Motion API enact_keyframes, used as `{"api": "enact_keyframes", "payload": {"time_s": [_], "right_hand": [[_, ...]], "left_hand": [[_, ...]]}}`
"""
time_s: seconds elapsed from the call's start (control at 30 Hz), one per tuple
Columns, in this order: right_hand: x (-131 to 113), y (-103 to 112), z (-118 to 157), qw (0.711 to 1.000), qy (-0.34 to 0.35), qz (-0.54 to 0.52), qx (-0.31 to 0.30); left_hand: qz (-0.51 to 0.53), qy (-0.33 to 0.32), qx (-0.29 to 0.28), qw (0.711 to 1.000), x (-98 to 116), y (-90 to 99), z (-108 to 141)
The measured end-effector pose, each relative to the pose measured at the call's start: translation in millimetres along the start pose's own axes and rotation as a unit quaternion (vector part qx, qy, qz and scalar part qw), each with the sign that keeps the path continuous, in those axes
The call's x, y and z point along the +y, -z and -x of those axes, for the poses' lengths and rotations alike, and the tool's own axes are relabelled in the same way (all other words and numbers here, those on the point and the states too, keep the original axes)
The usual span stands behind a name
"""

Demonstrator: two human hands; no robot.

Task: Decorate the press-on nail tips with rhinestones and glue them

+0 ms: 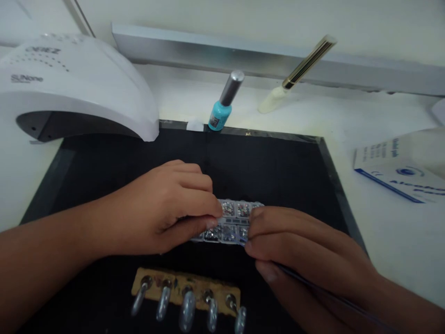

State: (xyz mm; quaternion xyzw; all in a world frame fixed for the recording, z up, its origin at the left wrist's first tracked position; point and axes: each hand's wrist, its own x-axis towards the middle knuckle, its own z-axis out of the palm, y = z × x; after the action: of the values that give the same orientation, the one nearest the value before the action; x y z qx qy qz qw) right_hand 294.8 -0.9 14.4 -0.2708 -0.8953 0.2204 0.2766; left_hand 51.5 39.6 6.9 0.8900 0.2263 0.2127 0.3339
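On the black mat (278,171), I'd steady the case (229,232) with my pinching left hand (181,199), right hand (309,246) grasping the stick (299,276).

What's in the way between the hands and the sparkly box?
Nothing that I can see. The left hand touches the sparkly box, and the right hand is at its right end, holding a thin stick.

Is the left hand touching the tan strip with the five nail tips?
Apart. The head view shows a band of dark mat between the left hand and the tan strip.
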Motion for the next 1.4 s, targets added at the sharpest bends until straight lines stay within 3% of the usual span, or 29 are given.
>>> {"api": "enact_keyframes", "payload": {"time_s": [0.13, 1.4], "right_hand": [[5.5, -4.4, -0.4, 0.998, 0.044, -0.020, 0.027], [2.8, -8.0, 0.7, 0.997, 0.062, 0.035, 0.042]], "left_hand": [[-0.001, -0.002, -0.003, 1.000, 0.1, 0.2, -0.3], [-0.001, -0.005, -0.001, 1.000, 0.4, -0.1, 1.6]]}}
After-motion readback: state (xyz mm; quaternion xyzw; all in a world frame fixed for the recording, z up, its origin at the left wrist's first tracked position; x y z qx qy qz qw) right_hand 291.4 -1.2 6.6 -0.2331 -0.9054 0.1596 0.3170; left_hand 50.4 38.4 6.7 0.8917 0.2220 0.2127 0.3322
